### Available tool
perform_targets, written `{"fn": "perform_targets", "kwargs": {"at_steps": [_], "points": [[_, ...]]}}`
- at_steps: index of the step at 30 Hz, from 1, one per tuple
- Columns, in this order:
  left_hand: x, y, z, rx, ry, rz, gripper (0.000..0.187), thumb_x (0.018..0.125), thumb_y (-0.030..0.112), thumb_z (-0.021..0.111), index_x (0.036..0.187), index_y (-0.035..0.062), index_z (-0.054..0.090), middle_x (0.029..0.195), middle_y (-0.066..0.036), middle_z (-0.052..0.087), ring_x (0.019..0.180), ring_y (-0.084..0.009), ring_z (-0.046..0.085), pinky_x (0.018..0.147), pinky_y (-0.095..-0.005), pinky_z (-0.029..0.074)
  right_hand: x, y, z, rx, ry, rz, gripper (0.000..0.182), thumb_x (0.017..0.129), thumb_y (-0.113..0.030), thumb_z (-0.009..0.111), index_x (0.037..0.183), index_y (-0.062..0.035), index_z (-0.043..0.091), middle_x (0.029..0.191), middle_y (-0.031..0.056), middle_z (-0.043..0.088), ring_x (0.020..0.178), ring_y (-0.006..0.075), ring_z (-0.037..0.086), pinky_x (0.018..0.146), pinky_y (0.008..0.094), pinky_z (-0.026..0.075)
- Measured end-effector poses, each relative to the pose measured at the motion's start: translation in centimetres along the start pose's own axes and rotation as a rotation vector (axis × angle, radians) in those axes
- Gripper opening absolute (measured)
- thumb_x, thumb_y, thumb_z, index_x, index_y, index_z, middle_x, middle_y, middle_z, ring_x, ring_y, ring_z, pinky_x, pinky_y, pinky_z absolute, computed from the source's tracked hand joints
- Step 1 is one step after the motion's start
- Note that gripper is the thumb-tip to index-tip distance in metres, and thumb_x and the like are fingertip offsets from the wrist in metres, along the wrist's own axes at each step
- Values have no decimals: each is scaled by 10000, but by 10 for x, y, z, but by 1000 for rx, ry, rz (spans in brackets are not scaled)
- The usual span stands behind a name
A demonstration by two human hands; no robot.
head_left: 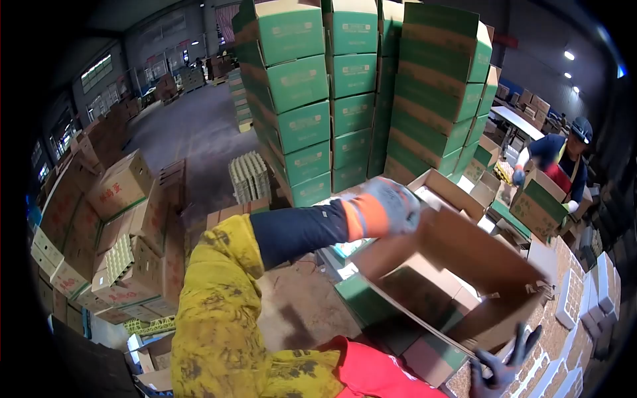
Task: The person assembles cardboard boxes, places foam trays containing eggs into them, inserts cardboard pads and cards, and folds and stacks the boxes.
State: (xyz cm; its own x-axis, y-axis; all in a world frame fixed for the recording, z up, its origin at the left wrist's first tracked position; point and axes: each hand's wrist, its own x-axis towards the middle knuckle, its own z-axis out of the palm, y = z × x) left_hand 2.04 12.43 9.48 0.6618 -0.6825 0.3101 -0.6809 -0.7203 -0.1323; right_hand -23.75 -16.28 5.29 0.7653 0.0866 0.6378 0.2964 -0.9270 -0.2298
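Note:
A cardboard box (488, 249), brown inside, is tilted in front of me with its top open. My left hand (393, 207), in a grey glove with an orange cuff, is closed at its far left edge. By the near right corner, my right hand (502, 366), also in a grey glove, has its fingers spread right at the rim. Green-sided cardboard (361, 300) shows below and left of the box. To the right lie white-edged trays (570, 298) with brown contents.
Tall stacks of green boxes (298, 86) rise straight ahead. Brown cartons (119, 189) are piled at left, and stacked egg trays (249, 178) stand on the floor. A co-worker (564, 156) handles a green box (537, 207) at right.

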Motion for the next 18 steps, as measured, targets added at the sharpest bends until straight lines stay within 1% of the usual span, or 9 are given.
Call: {"fn": "perform_targets", "kwargs": {"at_steps": [3, 5, 7, 11, 13, 14, 15, 17, 18], "points": [[-6, -21, -16, -100, -145, -200, 286, 801, 299, 475, 766, 97, 675, 768, -158, 667, 738, -272, 663, 701, -389, 502, -19, 14, -42, 381, -138, 366, 211, 666, -42, 770, 867, -85, 723, 1354, 268, 446, 1284, 400, 418, 991, 395, 412], [-8, 3, 0, -89, -159, -194, 294, 803, 305, 477, 769, 85, 670, 766, -148, 667, 750, -281, 662, 708, -397, 500, -13, 13, -53, 256, -278, 152, 171, 676, -34, 757, 839, -37, 706, 1340, 276, 455, 1214, 374, 506, 916, 361, 468], [13, 17, 53, -203, 118, -77, 292, 799, 313, 485, 749, 87, 663, 752, -135, 664, 745, -302, 657, 689, -422, 498, 3, 5, -54, 240, -365, 106, 211, 698, -65, 746, 903, -59, 698, 1305, 272, 481, 1166, 402, 526, 901, 390, 472], [58, 50, 76, -340, 201, 148, 268, 806, 321, 517, 709, 80, 586, 674, -125, 613, 654, -343, 612, 606, -443, 479, 55, -37, -34, 128, -755, 56, 347, 754, -211, 741, 1069, -95, 655, 1220, 267, 529, 1049, 429, 558, 890, 440, 465], [63, 73, 85, -279, 18, 397, 329, 831, 387, 521, 770, 82, 627, 751, -133, 637, 736, -334, 628, 661, -440, 488, 51, -17, -8, 374, -735, 178, 373, 838, -279, 637, 1168, -105, 638, 1205, 156, 600, 1161, 312, 537, 1032, 429, 370], [59, 81, 96, -322, -182, 488, 374, 833, 439, 525, 830, 88, 653, 817, -139, 649, 807, -324, 630, 710, -428, 488, 64, 5, -3, 490, -955, 467, 340, 819, -170, 658, 1130, -33, 639, 1046, 120, 670, 984, 207, 625, 912, 319, 465], [62, 84, 110, -349, -372, 584, 427, 835, 491, 529, 889, 94, 679, 883, -145, 660, 878, -315, 632, 759, -416, 488, 61, 30, 10, 908, -863, 665, 358, 786, -141, 680, 1102, 18, 629, 1030, 129, 663, 933, 169, 621, 843, 316, 490], [86, 78, 145, -754, -537, 556, 578, 860, 617, 477, 991, 96, 691, 945, -145, 675, 878, -267, 636, 800, -377, 487, 25, 97, 39, 754, -465, 678, 423, 748, -148, 712, 1108, 45, 602, 968, 121, 664, 853, 179, 625, 802, 310, 502], [91, 73, 135, -1216, -754, 249, 616, 873, 636, 443, 1006, 83, 682, 938, -147, 673, 867, -254, 637, 798, -376, 487, 2, 106, 57, 473, -229, 685, 469, 694, -161, 743, 1098, 24, 596, 899, 86, 656, 817, 181, 618, 803, 315, 502]]}}
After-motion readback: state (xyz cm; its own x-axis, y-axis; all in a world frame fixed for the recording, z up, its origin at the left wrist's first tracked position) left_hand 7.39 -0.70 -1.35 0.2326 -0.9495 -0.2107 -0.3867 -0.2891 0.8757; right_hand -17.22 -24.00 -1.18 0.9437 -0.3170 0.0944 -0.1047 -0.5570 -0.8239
